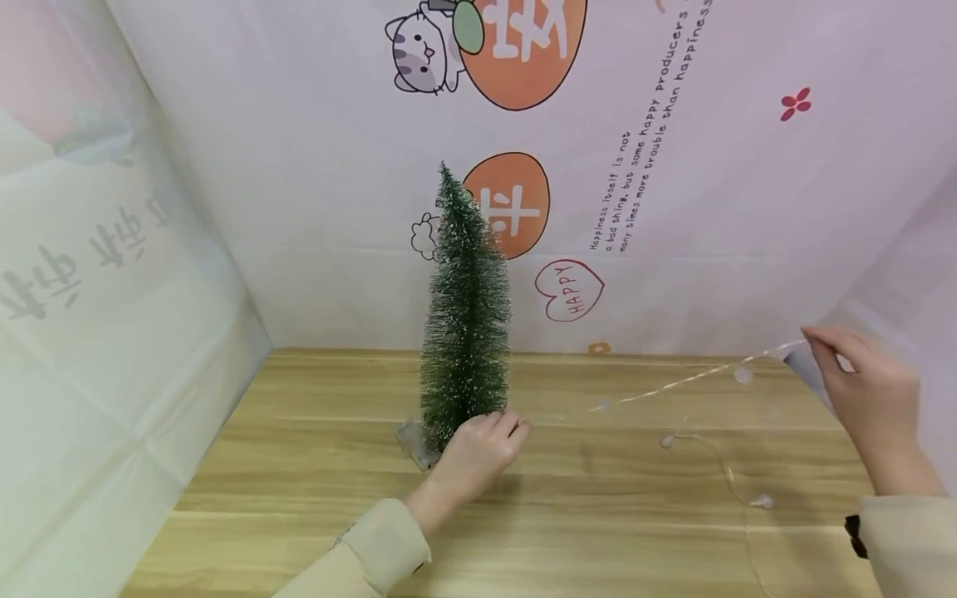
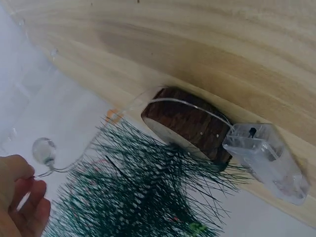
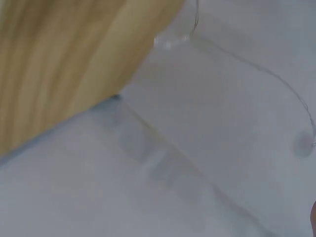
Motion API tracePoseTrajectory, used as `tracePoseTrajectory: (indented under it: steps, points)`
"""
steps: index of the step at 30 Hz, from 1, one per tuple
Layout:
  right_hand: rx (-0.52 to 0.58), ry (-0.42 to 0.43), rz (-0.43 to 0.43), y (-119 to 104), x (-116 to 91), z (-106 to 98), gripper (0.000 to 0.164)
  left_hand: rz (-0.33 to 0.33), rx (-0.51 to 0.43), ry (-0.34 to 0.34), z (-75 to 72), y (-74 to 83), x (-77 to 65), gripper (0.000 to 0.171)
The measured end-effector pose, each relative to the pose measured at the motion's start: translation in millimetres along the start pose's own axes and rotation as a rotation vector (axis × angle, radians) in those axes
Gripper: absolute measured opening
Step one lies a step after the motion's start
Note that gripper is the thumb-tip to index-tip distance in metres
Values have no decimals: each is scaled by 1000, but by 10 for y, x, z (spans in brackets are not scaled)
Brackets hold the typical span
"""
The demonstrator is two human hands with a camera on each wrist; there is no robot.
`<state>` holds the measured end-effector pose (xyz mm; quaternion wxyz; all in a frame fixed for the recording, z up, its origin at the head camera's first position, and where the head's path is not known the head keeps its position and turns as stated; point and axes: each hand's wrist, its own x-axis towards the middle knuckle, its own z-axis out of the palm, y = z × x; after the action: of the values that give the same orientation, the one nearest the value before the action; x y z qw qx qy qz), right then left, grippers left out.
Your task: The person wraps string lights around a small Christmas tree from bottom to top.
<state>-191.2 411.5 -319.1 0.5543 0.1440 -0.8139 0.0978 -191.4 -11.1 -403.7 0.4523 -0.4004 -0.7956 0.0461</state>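
A small green artificial Christmas tree (image 1: 467, 332), its tips flecked white, stands upright on the table. Beside its lower branches my left hand (image 1: 478, 448) pinches the thin clear wire of a string of lights; a round bulb (image 2: 44, 149) hangs close to those fingers in the left wrist view. From a clear battery box (image 2: 269, 160), the wire passes across the tree's bark-covered wooden base (image 2: 190, 116). Off to the right, my right hand (image 1: 871, 386) pinches the string of lights (image 1: 684, 382) and holds a stretch of it raised. Only a sliver of that hand shows in the right wrist view.
A loose length of the light string with bulbs (image 1: 763, 501) trails down over the right side of the wood-grain table (image 1: 299, 498). Behind the table hangs a printed white cloth (image 1: 336, 208), with another pale cloth (image 1: 97, 374) at the left.
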Motion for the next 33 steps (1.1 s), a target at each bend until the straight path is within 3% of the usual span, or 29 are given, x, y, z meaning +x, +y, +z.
tracePoseTrajectory:
  steps: [7, 14, 17, 21, 27, 33]
  points:
    - [41, 55, -45, -353, 481, 14, 10, 37, 0, -17, 39, 84, 15, 13]
    - [97, 92, -73, -615, 716, 127, 16, 45, -22, -43, 28, 160, 119, 10]
    - [93, 92, -107, -721, 796, 151, 14, 6, -49, -28, -24, 176, 297, 8]
    - [132, 117, -162, -890, 857, 201, 9, -66, -96, 13, -178, 128, 656, 14]
    - [231, 149, -207, -1139, 886, 274, 16, -161, -123, 183, -413, 3, 1206, 12]
    - [268, 171, -214, -1316, 904, 302, 19, -200, -107, 234, -498, -79, 1511, 14]
